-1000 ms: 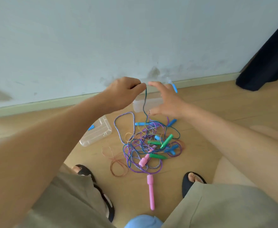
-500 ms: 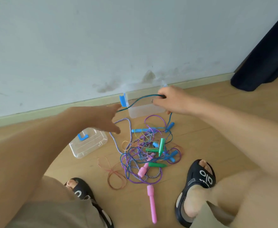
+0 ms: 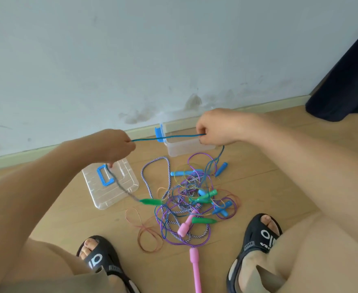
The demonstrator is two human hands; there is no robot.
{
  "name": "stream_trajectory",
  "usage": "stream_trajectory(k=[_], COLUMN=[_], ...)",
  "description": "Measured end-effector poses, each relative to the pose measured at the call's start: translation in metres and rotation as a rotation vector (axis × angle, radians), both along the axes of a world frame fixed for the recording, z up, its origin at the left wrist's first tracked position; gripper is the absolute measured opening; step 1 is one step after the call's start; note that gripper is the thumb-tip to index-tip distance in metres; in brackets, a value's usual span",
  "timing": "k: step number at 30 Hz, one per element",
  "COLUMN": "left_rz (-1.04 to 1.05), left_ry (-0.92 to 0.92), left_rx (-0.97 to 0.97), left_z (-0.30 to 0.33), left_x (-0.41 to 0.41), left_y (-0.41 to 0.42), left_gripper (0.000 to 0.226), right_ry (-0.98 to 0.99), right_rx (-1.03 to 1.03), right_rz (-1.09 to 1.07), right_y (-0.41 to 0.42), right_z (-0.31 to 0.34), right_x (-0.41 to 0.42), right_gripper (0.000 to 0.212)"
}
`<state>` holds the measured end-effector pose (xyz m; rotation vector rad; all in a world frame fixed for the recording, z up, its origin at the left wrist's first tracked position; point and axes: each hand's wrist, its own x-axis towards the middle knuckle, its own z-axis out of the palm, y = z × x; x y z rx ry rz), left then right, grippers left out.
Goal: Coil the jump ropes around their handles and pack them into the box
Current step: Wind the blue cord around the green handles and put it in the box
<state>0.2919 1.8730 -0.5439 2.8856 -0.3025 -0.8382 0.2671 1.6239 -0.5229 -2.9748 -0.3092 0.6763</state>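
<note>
Our left hand (image 3: 114,145), open half a second ago, now grips the teal rope (image 3: 169,137) with our right hand (image 3: 213,127), stretched over the box (image 3: 186,148) at centre; its contents are unclear.

Wooden floor (image 3: 279,187) — ropes (image 3: 186,199), box (image 3: 186,146), lid (image 3: 110,185)

Rope tangle (image 3: 192,199) before box (image 3: 189,146)

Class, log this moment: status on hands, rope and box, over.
Left hand and right hand grip teal rope taut. Green handle dangling. Box open; tangled pile unsorted.
</note>
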Motion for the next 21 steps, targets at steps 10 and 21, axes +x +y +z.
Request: stream_trajectory(k=[10, 21], left_rz=[0.041, -0.035], left_ry=[0.099, 0.147], left_rx=[-0.755, -0.439], left_z=[0.015, 0.012], left_x=[-0.024, -0.009], left_y=[-0.037, 0.007], left_gripper=[0.031, 0.03], right_ry=[-0.177, -0.12], right_rx=[0.65, 0.44], right_rz=[-0.054, -0.114], right_y=[0.048, 0.038], right_z=[0.026, 0.018], right_x=[-0.008, 0.014], right_gripper=[0.021, 0.015])
